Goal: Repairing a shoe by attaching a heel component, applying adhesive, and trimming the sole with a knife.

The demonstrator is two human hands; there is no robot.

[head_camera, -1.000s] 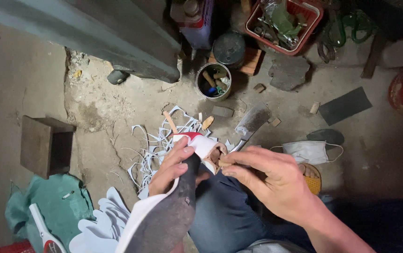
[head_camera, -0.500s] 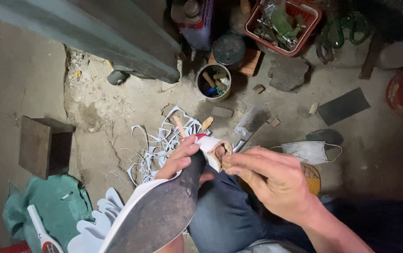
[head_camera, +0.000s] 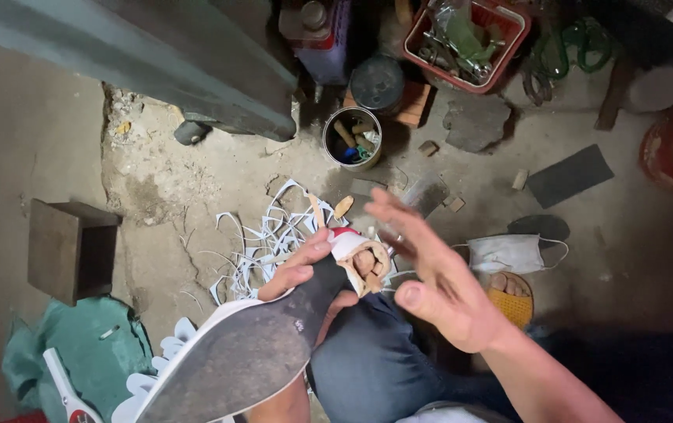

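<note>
A: Left side first?
B: My left hand grips the shoe at lower centre, sole up, over my knee.
A: Right?
B: My right hand is spread wide, holding nothing, just beside the heel.
A: Progress?
B: White trimmings litter the floor; probably cutting's done, finishing left.
</note>
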